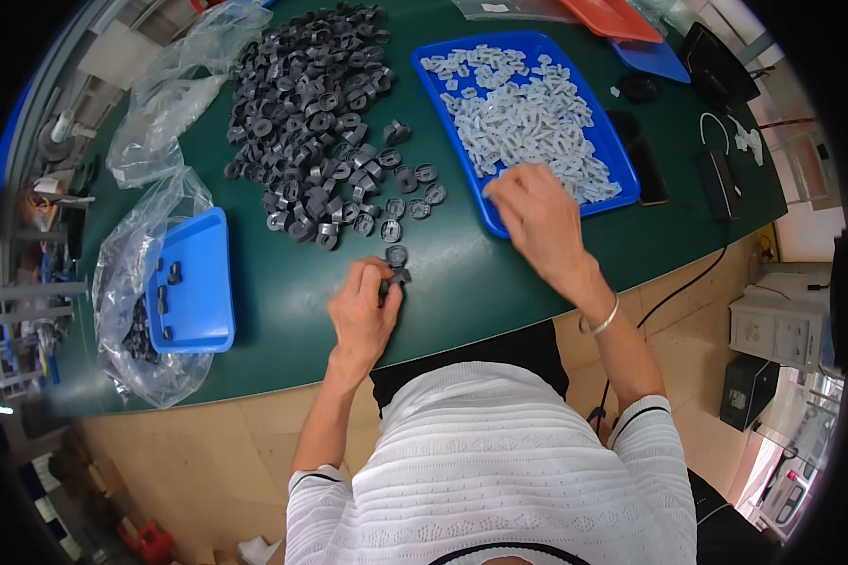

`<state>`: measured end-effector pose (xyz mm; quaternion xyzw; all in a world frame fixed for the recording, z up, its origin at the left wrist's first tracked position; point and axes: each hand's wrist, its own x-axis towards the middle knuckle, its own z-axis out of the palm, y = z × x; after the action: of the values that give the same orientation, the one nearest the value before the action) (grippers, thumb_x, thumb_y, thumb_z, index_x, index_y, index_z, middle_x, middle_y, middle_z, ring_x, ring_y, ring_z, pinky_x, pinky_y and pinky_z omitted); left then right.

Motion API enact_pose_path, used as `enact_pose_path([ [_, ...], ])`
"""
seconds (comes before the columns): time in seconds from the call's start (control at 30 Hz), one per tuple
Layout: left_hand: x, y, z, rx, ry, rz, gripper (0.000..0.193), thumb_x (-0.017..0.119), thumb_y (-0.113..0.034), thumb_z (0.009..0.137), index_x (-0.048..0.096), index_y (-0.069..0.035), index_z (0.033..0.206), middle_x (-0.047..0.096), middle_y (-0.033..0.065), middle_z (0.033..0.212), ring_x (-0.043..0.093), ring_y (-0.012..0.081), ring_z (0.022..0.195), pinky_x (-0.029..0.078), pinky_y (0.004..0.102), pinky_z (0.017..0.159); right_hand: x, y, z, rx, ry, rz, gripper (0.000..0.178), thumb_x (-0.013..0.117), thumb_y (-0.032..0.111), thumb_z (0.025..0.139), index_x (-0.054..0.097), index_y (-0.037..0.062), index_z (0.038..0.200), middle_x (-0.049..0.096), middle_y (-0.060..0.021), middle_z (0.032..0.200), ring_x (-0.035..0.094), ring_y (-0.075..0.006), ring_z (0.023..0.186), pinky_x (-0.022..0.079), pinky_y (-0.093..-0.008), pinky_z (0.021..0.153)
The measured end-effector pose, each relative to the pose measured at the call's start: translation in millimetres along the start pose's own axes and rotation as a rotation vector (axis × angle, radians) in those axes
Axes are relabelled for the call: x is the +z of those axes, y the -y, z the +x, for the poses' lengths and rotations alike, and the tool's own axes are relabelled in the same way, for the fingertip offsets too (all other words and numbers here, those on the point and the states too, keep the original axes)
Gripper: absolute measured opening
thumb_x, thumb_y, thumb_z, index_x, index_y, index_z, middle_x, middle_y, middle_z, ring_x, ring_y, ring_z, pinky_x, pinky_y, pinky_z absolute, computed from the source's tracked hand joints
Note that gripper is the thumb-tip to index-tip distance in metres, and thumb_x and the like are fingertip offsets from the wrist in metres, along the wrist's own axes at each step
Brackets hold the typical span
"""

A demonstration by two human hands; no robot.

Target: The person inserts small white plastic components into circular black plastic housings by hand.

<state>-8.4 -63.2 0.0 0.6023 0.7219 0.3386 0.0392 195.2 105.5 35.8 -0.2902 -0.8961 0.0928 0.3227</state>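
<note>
My left hand (366, 306) is near the table's front edge, its thumb and fingers closed round a dark grey plastic part (400, 277) that they partly hide. Just beyond that part lies a round dark grey plastic piece (397, 255). My right hand (545, 224) hovers at the near left corner of a blue tray (454, 155), fingers pinched together; what they hold, if anything, cannot be made out. Many small whitish plastic pieces (528, 122) fill the tray. A large heap of dark grey round parts (311, 118) spreads left of it, with several loose ones at its near right side.
On the left, a smaller blue tray (219, 282) holds a few black pieces beside a clear plastic bag (122, 273). Another clear bag (165, 122) lies farther back. A dark phone-like slab (652, 165) touches the right tray's side. A black cable (683, 287) hangs off the table's right edge.
</note>
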Motion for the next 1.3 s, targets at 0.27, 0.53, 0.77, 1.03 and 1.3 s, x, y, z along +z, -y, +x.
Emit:
enact_pose_path([
  [0.27, -9, -6, 6, -0.239, 0.171, -0.386, 0.020, 0.062, 0.002, 0.085, 0.068, -0.003, 0.103, 0.065, 0.0083, 0.085, 0.056, 0.0143, 0.062, 0.046, 0.0260, 0.059, 23, 61, -43, 0.654, 0.374, 1.042, 0.010, 0.059, 0.001, 0.090, 0.060, -0.0026, 0.099, 0.063, -0.0071, 0.080, 0.060, -0.0099, 0.066, 0.048, -0.0267, 0.057],
  [0.53, -24, -13, 4, -0.572, 0.107, -0.689, 0.011, 0.062, -0.003, 0.091, 0.063, -0.002, 0.101, 0.064, 0.0057, 0.084, 0.059, 0.0073, 0.060, 0.040, 0.0200, 0.043, 40, 60, -34, 0.519, 0.398, 0.918, 0.016, 0.061, 0.004, 0.090, 0.064, -0.0002, 0.105, 0.057, -0.0014, 0.076, 0.051, -0.0066, 0.064, 0.045, -0.0245, 0.059],
  [0.77, -20, -16, -1, -0.657, 0.244, -0.947, 0.015, 0.065, -0.011, 0.092, 0.067, 0.000, 0.102, 0.064, 0.0052, 0.082, 0.064, 0.0099, 0.058, 0.041, 0.0178, 0.040, 31, 59, -39, 0.721, 0.428, 1.239, 0.022, 0.065, 0.002, 0.088, 0.064, -0.0001, 0.110, 0.059, 0.0004, 0.085, 0.054, -0.0049, 0.070, 0.047, -0.0202, 0.061],
  [1.03, 1, -36, 8, -0.597, 0.283, -0.987, 0.023, 0.059, -0.001, 0.092, 0.055, 0.001, 0.115, 0.067, 0.0087, 0.085, 0.068, 0.0122, 0.068, 0.045, 0.0180, 0.044, 23, 58, -48, 0.706, 0.221, 1.293, 0.018, 0.065, 0.000, 0.088, 0.062, -0.0018, 0.106, 0.060, -0.0035, 0.096, 0.056, -0.0065, 0.084, 0.050, -0.0215, 0.070],
  [1.3, 1, -40, 11, -0.676, 0.370, -1.034, 0.021, 0.060, -0.003, 0.092, 0.059, 0.002, 0.112, 0.068, 0.0102, 0.089, 0.070, 0.0157, 0.075, 0.050, 0.0200, 0.047, 22, 65, -54, 0.762, 0.149, 1.272, 0.012, 0.067, 0.000, 0.087, 0.062, -0.0026, 0.098, 0.061, -0.0029, 0.093, 0.056, -0.0046, 0.082, 0.049, -0.0184, 0.071],
])
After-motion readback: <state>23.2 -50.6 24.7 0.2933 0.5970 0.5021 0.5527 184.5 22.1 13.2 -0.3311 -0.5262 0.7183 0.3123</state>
